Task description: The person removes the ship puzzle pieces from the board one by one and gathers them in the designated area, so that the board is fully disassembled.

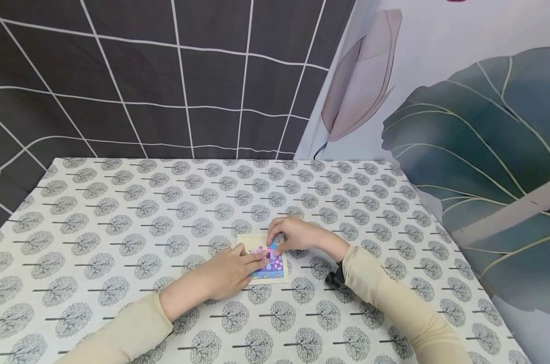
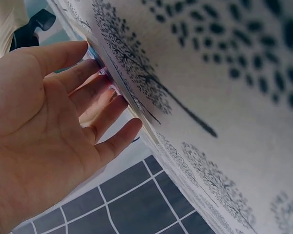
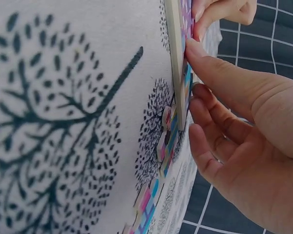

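Observation:
A flat jigsaw puzzle with a cream frame lies on the tablecloth, its picture in pink, purple and blue. My left hand rests its outstretched fingers on the puzzle's left and middle part, covering some of the picture. From the right, my right hand reaches over the upper right corner, its bent fingers and thumb touching the surface with their tips apart. In the right wrist view, loose puzzle pieces lie on the cloth beside the frame's edge. The left wrist view shows the left palm with fingertips against the puzzle.
The tablecloth with a tree print covers the whole table. Behind it hangs a dark curtain with white grid lines; a leaf-printed white cloth hangs at the right. A black strap mount sits on the right wrist.

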Action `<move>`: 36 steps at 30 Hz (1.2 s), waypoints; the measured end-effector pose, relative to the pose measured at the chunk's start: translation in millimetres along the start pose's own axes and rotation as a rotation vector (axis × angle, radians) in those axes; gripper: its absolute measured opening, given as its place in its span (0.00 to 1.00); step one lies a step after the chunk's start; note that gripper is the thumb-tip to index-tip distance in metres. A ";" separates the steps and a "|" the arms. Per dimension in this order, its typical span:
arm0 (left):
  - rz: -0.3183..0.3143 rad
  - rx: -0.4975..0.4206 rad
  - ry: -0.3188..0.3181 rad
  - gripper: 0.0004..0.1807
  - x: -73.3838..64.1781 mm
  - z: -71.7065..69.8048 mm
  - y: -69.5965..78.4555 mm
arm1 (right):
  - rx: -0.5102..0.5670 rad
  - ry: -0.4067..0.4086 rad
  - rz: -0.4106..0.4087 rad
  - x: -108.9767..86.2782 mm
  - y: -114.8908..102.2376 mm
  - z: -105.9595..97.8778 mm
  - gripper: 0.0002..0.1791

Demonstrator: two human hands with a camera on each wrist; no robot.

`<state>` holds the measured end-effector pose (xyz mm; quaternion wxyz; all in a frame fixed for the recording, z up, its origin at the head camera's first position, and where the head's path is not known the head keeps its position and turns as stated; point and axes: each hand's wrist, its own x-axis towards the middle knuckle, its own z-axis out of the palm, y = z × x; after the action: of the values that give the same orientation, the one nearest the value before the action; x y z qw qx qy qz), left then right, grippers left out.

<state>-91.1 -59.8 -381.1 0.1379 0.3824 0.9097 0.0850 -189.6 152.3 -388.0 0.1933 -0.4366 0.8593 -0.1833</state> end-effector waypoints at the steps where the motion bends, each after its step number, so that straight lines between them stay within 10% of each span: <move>1: 0.000 0.001 0.000 0.26 0.1 -0.3 0.2 | 0.000 -0.001 0.011 0.4 -0.5 -0.3 0.16; 11: 0.001 -0.007 -0.006 0.26 0.7 3.0 2.3 | 0.024 -0.047 0.138 2.5 -6.3 -0.6 0.14; 36: 0.012 0.013 0.037 0.25 -0.3 3.9 1.2 | 0.139 0.165 0.064 -9.0 8.2 11.4 0.24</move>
<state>-88.8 -59.0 -384.5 0.1179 0.3871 0.9103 0.0869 -184.6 162.5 -400.2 0.1576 -0.3779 0.8711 -0.2712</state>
